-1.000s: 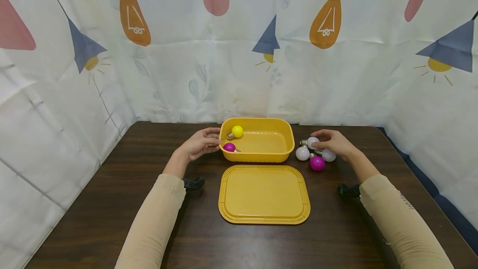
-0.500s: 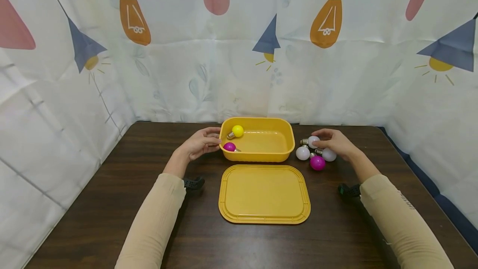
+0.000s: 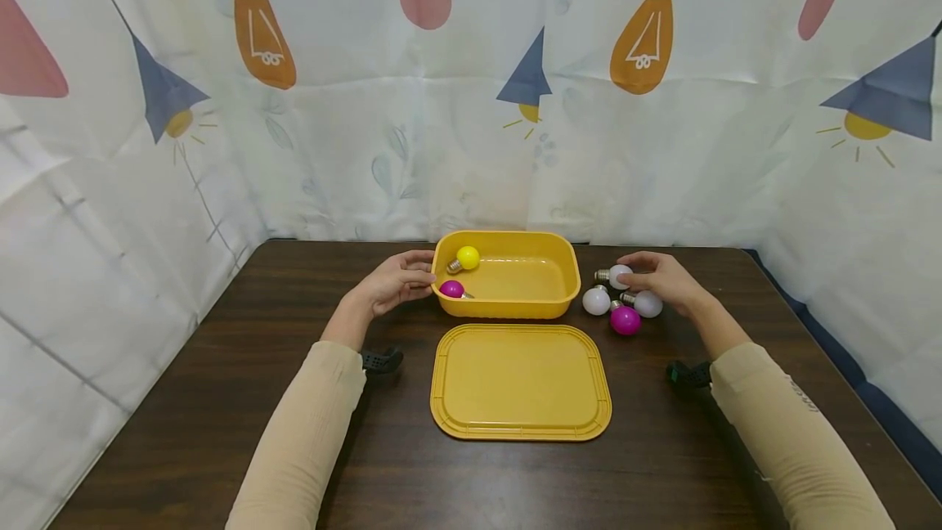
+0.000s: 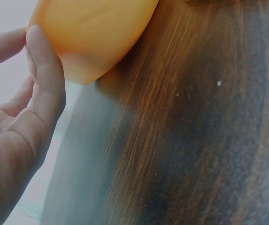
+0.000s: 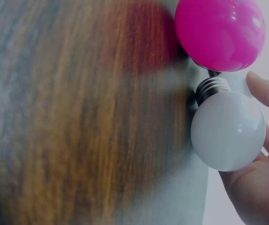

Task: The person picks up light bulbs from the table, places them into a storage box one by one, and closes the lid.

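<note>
In the head view my left hand (image 3: 397, 280) holds the left end of a yellow plastic container (image 3: 522, 309), thumb and fingers at its rim. The left wrist view has the thumb (image 4: 47, 70) laid against the container's wall (image 4: 92, 33). Inside it lie a yellow bulb (image 3: 467, 258) and a magenta bulb (image 3: 451, 289). My right hand (image 3: 662, 280) pinches a white light bulb (image 3: 621, 276), its metal screw base pointing left. Close below are two more white bulbs (image 3: 596, 301) and a magenta bulb (image 3: 625, 321); the right wrist view shows this magenta bulb (image 5: 221, 33) beside a white one (image 5: 228, 131).
A flat yellow lid (image 3: 521, 383) lies in front of the container on the dark wooden table (image 3: 412, 489). Behind and at the sides hangs a white printed curtain (image 3: 456, 145).
The right hand has shifted slightly back and to the right with the white bulb, away from the bulbs below. The left hand stays at the container.
</note>
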`<state>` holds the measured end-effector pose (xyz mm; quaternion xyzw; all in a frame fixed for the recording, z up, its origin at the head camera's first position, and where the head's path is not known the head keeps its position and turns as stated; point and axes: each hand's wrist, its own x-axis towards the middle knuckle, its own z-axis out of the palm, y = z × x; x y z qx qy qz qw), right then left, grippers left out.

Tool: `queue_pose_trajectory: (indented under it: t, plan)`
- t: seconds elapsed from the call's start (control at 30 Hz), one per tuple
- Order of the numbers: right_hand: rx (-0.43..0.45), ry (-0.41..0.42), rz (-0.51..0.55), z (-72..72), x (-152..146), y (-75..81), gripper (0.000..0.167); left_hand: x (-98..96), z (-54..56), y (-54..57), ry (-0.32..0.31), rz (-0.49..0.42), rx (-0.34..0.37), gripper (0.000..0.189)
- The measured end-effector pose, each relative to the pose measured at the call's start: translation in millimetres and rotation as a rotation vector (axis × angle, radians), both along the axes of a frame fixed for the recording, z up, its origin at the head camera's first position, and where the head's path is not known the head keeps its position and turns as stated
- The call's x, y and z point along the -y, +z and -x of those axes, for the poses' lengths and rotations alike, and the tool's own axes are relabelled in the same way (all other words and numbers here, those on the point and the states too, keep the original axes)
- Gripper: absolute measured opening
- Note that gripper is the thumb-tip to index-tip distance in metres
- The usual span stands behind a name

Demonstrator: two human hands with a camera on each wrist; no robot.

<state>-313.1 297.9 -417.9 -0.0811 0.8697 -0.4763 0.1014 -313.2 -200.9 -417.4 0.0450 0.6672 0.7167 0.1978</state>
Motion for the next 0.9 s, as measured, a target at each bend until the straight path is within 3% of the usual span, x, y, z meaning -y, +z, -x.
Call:
queue_pose_trajectory:
  t: [0.9]
  plan:
    - [-0.003,-0.034,0.073,-5.1,3.8,7.8,0.061,-0.5,-1.7,1.1,0.009,-0.008,0.003,0.057]
